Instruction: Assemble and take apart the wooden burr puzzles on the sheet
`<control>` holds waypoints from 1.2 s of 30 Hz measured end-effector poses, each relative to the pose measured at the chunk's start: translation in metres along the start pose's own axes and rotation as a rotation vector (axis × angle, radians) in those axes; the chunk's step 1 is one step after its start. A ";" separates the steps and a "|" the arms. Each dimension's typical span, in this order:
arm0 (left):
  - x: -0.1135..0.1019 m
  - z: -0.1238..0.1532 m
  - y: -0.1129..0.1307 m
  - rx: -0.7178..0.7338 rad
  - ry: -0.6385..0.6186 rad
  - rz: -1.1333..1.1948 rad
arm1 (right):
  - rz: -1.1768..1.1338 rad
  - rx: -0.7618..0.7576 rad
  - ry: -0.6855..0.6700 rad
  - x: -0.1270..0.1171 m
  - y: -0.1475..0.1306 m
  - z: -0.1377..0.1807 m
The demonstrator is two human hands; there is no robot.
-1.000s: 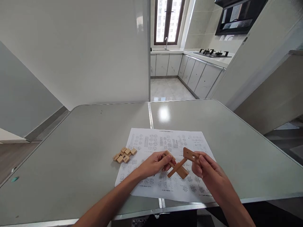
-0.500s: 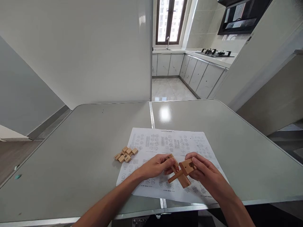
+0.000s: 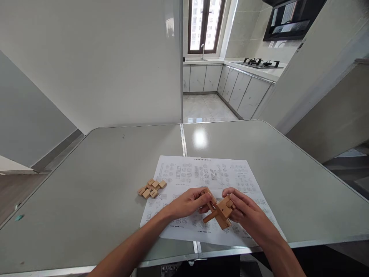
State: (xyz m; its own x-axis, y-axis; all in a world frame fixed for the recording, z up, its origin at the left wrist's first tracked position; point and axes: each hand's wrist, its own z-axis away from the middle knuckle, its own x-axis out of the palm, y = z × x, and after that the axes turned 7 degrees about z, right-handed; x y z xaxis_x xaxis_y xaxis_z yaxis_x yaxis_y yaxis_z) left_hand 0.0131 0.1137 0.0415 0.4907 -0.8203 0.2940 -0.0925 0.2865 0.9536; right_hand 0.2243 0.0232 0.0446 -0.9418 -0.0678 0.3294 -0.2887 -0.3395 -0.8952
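Both of my hands meet over a printed instruction sheet (image 3: 201,173) near the table's front edge. My left hand (image 3: 187,202) pinches the upper end of a crossed wooden puzzle assembly (image 3: 219,215). My right hand (image 3: 245,211) grips a notched wooden piece (image 3: 227,203) and holds it against that assembly. The crossed sticks rest just above the paper. A cluster of several loose wooden puzzle pieces (image 3: 152,188) lies on the table to the left of the sheet, apart from both hands.
A grey table (image 3: 100,169) with a centre seam carries everything. A small teal object (image 3: 18,218) lies near its left edge. Beyond the table a white wall (image 3: 100,57) and an open kitchen with cabinets (image 3: 239,88) are visible.
My right hand has brought its wooden piece down and leftwards onto the crossed sticks that my left hand holds. The loose pieces and the sheet have not moved.
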 end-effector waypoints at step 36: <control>0.002 0.002 0.000 0.009 0.062 -0.021 | -0.170 0.094 -0.003 0.015 0.010 -0.006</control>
State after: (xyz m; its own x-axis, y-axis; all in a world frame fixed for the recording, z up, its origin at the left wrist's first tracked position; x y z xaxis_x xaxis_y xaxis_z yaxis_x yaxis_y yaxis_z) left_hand 0.0122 0.1110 0.0419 0.5455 -0.7934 0.2701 -0.0897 0.2651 0.9600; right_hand 0.2067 0.0242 0.0391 -0.8804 -0.0050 0.4742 -0.4257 -0.4323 -0.7949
